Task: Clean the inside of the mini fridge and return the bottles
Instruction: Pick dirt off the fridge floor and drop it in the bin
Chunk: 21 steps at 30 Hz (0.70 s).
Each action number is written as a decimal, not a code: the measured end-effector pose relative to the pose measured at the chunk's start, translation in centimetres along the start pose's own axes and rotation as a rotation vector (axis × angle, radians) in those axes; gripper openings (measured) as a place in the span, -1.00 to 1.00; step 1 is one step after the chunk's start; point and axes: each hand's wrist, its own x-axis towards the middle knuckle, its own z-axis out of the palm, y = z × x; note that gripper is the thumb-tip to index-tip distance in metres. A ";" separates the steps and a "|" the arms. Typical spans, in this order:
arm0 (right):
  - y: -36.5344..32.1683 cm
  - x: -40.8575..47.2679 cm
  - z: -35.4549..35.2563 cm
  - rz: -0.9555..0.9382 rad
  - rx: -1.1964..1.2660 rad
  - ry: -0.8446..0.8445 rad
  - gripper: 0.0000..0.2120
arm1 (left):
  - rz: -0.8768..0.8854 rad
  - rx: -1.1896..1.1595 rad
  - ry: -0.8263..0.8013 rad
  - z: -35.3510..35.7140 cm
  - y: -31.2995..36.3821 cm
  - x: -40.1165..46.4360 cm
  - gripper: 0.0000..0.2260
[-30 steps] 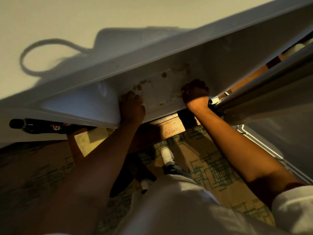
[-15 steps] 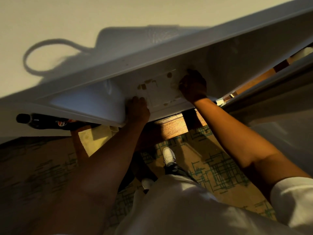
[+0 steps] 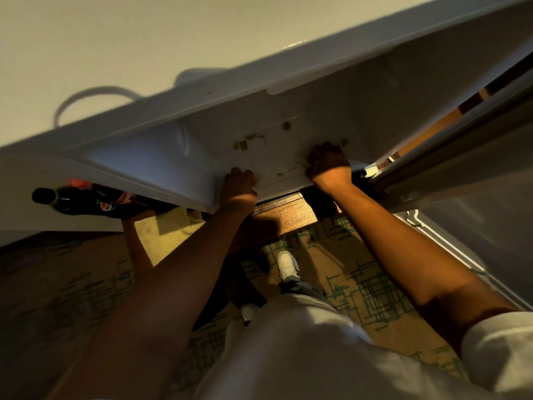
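Observation:
I look down into the open white mini fridge (image 3: 202,145). Brown stains (image 3: 286,126) dot its inner floor. My left hand (image 3: 240,187) curls over the front lip of that floor. My right hand (image 3: 327,164) is a closed fist pressed onto the floor close to the front right corner, beside the stains. Whatever may be under the fist is hidden. A dark cola bottle (image 3: 95,202) with a red and blue label shows at the left, below the fridge's front edge, with a second red-labelled bottle partly hidden behind it.
The open fridge door (image 3: 476,168) stretches along the right. A wooden base (image 3: 284,213) sits under the fridge front. Patterned carpet (image 3: 369,284) and my white shoe (image 3: 287,265) lie below. A pale wall fills the top.
My right fist slid deeper across the stained floor, then back toward the front right corner. My left hand kept its hold on the front lip.

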 end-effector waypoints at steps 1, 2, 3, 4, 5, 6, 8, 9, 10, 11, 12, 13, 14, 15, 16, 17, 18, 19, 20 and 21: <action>0.1 -0.6 -0.2 -0.005 0.035 -0.007 -0.73 | 0.015 -0.047 0.017 0.0 0.0 -0.2 -0.75; 0.1 -1.2 -0.4 0.002 0.070 -0.014 -0.69 | 0.024 -0.084 0.027 -0.1 0.1 -0.5 -0.74; 0.1 -1.8 -0.5 0.014 0.096 -0.019 -0.63 | 0.028 -0.110 0.031 -0.2 0.1 -0.8 -0.72; 0.0 -2.4 -0.8 0.035 0.112 -0.029 -0.58 | 0.032 -0.133 0.034 -0.4 0.1 -1.3 -0.70; 0.0 -2.9 -0.9 0.065 0.128 -0.036 -0.54 | 0.039 -0.161 0.051 -0.6 0.1 -2.0 -0.70; 0.0 -3.4 -0.9 0.094 0.145 -0.022 -0.52 | 0.044 -0.199 0.083 -0.8 0.1 -2.7 -0.71; 0.2 -4.0 -0.9 0.149 0.149 -0.009 -0.58 | 0.041 -0.271 0.142 -1.2 0.3 -4.6 -0.74; 0.2 -4.4 -1.0 0.162 0.144 -0.010 -0.62 | 0.037 -0.290 0.149 -1.4 0.4 -5.6 -0.75; 0.2 -4.9 -1.1 0.160 0.158 -0.004 -0.64 | 0.033 -0.310 0.146 -1.6 0.4 -6.5 -0.75; 0.1 -5.4 -1.3 0.143 0.191 0.006 -0.64 | 0.030 -0.340 0.145 -1.7 0.4 -7.4 -0.76; -0.1 -6.0 -1.6 0.116 0.230 0.011 -0.63 | 0.025 -0.377 0.149 -1.7 0.2 -8.2 -0.77; -0.3 -6.7 -1.8 0.081 0.266 0.021 -0.63 | 0.012 -0.419 0.161 -1.7 0.1 -9.0 -0.79; -0.6 -7.4 -2.1 0.052 0.301 0.034 -0.63 | -0.009 -0.472 0.182 -1.7 -0.1 -9.7 -0.81; -0.9 -8.0 -2.2 0.032 0.337 0.051 -0.65 | -0.039 -0.538 0.201 -1.7 -0.4 -10.3 -0.81; -1.2 -8.7 -2.2 0.023 0.381 0.069 -0.69 | -0.074 -0.609 0.213 -1.7 -0.7 -10.9 -0.82; -1.5 -9.3 -2.2 0.015 0.447 0.084 -0.73 | -0.106 -0.678 0.215 -1.8 -1.0 -11.5 -0.82; -1.9 -10.0 -2.2 0.007 0.524 0.093 -0.77 | -0.125 -0.741 0.210 -2.0 -1.3 -12.2 -0.82; -2.5 -10.7 -2.3 0.004 0.602 0.101 -0.80 | -0.133 -0.799 0.199 -2.3 -1.6 -12.9 -0.81; -3.0 -11.4 -2.4 0.005 0.667 0.110 -0.82 | -0.134 -0.856 0.189 -2.6 -1.9 -13.7 -0.78; -3.5 -12.1 -2.5 0.001 0.719 0.114 -0.84 | -0.141 -0.911 0.183 -2.8 -2.3 -14.5 -0.78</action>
